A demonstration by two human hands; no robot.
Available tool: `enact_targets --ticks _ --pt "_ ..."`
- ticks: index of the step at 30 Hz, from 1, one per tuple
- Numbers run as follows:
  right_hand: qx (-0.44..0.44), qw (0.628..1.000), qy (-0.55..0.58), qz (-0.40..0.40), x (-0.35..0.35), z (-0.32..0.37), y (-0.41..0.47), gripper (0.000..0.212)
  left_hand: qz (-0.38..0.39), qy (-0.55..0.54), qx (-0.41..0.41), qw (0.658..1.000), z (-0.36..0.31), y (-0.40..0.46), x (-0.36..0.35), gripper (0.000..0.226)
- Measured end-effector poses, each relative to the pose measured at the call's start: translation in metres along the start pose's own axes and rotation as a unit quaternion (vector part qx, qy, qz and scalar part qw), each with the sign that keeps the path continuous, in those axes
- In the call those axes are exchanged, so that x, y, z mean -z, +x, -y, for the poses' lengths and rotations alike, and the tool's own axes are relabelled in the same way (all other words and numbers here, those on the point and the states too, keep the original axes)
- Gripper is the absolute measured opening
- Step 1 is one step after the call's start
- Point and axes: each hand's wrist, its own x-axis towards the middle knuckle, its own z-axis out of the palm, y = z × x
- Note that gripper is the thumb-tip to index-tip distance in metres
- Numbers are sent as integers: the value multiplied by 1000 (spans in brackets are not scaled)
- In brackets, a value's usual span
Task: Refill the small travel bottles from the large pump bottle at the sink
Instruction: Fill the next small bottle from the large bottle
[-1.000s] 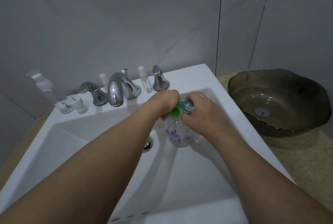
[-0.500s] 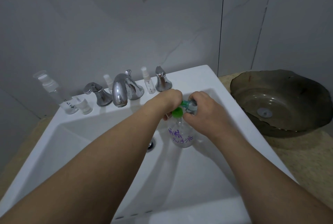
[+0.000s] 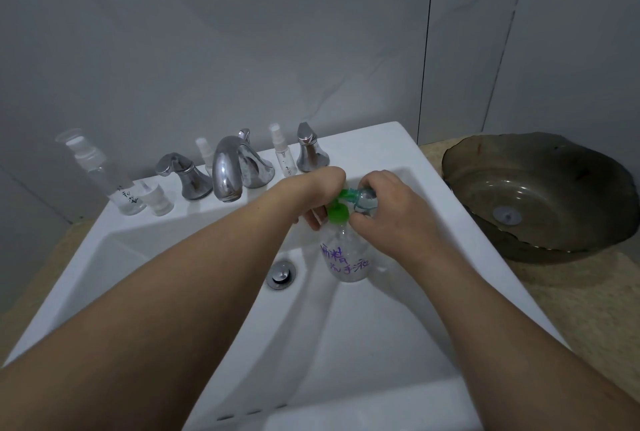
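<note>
The large clear pump bottle [image 3: 346, 259], with purple writing and a green pump head [image 3: 337, 215], stands in the white sink basin [image 3: 374, 326] right of the drain. My left hand [image 3: 320, 193] grips its top from the left, fingers curled beside the pump head. My right hand [image 3: 393, 210] holds a small clear travel bottle [image 3: 365, 202] tipped sideways, its mouth against the green nozzle. Most of the small bottle is hidden by my fingers.
On the sink's back ledge stand a chrome faucet [image 3: 227, 170] and its two handles [image 3: 181, 176] [image 3: 310, 150]. Small spray bottles [image 3: 284, 153] [image 3: 203, 153], a tall clear bottle [image 3: 102, 177] and a short one [image 3: 157, 198] stand there too. A dark glass bowl [image 3: 540, 195] sits on the counter at right. The drain [image 3: 281, 274] is shut.
Both hands stay on the pump head and the small bottle in the same place. Only my view has shifted slightly.
</note>
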Motion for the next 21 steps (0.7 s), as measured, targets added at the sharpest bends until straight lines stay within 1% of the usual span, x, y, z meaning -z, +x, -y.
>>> enact_targets --ticks 3,7,13,17,19,21 --pt "1 1000 0 -7 0 1 1 24 12 5 17 1000 1 -2 2 47" --pt "-5 1000 1 -1 0 0 1 24 -14 5 -7 1000 -3 -3 -2 39" --pt "-27 999 -10 39 -1 -3 0 27 -92 121 -75 986 -3 5 -14 24" --pt "-36 998 -9 40 -1 -4 0 26 -106 202 -116 967 -2 7 -13 23" --pt "-36 999 -10 40 -1 -3 0 26 -116 210 -116 964 -1 6 -13 22" --pt "-31 999 -14 35 -1 -3 0 26 -122 184 -103 970 -1 4 -15 22"
